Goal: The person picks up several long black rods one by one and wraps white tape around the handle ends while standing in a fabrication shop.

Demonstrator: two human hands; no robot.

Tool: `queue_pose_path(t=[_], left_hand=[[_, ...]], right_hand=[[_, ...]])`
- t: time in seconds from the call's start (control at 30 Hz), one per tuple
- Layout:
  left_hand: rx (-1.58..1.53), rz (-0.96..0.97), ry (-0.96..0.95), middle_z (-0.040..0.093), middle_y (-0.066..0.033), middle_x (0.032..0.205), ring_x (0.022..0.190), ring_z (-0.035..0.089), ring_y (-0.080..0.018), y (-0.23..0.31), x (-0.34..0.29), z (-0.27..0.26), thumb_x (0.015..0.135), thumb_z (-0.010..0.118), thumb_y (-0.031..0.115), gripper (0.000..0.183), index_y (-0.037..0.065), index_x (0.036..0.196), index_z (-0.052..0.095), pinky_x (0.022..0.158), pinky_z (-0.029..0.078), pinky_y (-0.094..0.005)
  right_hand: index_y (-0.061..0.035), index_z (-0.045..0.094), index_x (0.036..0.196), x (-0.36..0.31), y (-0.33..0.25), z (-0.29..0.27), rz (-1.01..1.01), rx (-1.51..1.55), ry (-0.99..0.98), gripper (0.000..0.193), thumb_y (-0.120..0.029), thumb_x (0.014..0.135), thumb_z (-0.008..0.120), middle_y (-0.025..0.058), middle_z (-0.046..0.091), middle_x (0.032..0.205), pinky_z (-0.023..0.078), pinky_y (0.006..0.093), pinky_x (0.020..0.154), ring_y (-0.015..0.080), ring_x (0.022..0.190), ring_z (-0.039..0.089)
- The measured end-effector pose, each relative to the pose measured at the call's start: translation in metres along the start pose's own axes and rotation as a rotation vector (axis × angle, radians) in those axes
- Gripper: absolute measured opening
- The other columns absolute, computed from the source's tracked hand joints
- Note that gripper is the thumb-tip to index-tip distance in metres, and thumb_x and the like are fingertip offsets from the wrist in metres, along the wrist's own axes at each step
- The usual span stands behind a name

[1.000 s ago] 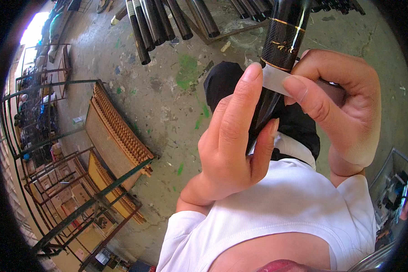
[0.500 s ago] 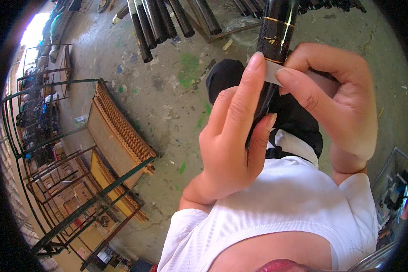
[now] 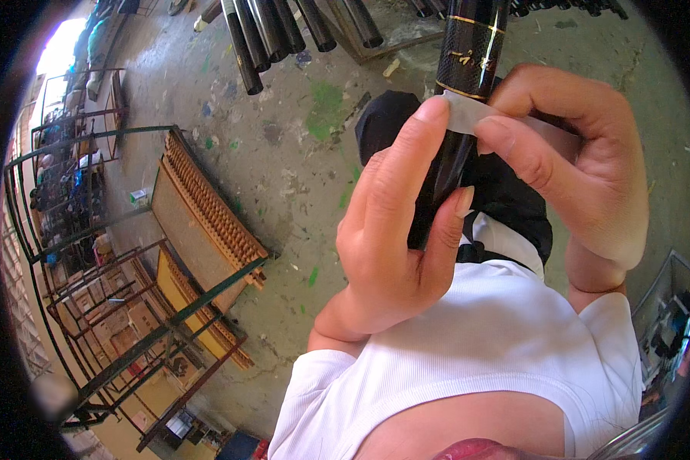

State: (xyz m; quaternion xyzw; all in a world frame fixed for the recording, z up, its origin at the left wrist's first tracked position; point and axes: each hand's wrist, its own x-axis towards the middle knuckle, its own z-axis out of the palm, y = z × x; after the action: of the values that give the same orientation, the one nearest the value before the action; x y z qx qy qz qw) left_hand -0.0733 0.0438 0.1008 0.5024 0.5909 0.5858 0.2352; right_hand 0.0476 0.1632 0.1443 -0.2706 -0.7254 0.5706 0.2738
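Note:
A glossy black fishing rod [image 3: 471,65] with a woven pattern, gold rings and gold lettering slants down between my hands. My left hand [image 3: 387,238] is closed round it from the left, thumb on the near side. Its index fingertip presses the end of a pale, translucent strip of tape [image 3: 462,116] against the rod, just below a gold ring. My right hand [image 3: 583,161] pinches the strip between thumb and bent index finger to the right of the rod. The strip's other end runs back into the right palm, partly hidden by the thumb.
More black rods [image 3: 276,34] jut out at the top, over the paint-spotted concrete floor [image 3: 284,176]. To the left stand a dark metal frame rack [image 3: 169,318] and a board edged with a row of wooden pegs [image 3: 211,203]. A metal-framed cart [image 3: 671,299] is at the right edge.
The view has shifted slightly, and both hands and the rod sit a little further right in it. My grip on the rod and the strip looks the same.

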Motion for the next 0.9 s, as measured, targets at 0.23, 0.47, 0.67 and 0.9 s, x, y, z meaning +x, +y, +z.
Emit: queue_pose_path(t=[0.23,0.47,0.67,0.9], left_hand=[[0.027,0.112,0.025,0.055,-0.0225,0.115,0.092,0.061,-0.0264,-0.006,0.002,-0.001,0.077,0.062,-0.007,0.054,-0.009,0.126,0.041,0.081,0.048,-0.0315],[-0.195,-0.184,-0.019,0.054,-0.0105,0.098,0.084,0.058,-0.0117,0.002,0.005,-0.008,0.075,0.071,-0.002,0.056,0.000,0.117,0.035,0.072,0.048,-0.0235],[-0.481,-0.494,0.039,0.058,-0.0053,0.088,0.078,0.059,-0.0088,0.001,0.009,-0.022,0.069,0.078,0.000,0.047,0.005,0.096,0.041,0.067,0.048,-0.0204],[-0.604,-0.491,0.041,0.061,-0.0082,0.085,0.073,0.062,-0.0138,-0.009,0.006,-0.025,0.074,0.074,0.003,0.036,0.003,0.094,0.044,0.065,0.050,-0.0226]], right_hand=[[0.0008,0.057,0.074,0.001,0.000,0.000,0.015,0.026,-0.019,0.012,-0.008,0.081,0.062,0.0010,0.055,0.070,0.033,0.0189,0.057,0.0050,0.065,0.047],[-0.0023,0.060,0.079,0.005,0.006,-0.015,0.149,-0.086,-0.101,0.017,-0.018,0.081,0.065,-0.0017,0.052,0.069,0.030,0.0192,0.056,0.0039,0.061,0.042],[-0.0055,0.058,0.075,-0.001,0.027,-0.047,0.311,-0.170,-0.164,0.031,-0.035,0.080,0.065,-0.0048,0.043,0.063,0.025,0.0209,0.054,0.0040,0.057,0.035],[-0.0082,0.052,0.069,-0.035,0.003,-0.049,0.197,-0.339,0.004,0.033,-0.036,0.082,0.064,-0.0043,0.036,0.063,0.020,0.0230,0.053,0.0051,0.056,0.029]])
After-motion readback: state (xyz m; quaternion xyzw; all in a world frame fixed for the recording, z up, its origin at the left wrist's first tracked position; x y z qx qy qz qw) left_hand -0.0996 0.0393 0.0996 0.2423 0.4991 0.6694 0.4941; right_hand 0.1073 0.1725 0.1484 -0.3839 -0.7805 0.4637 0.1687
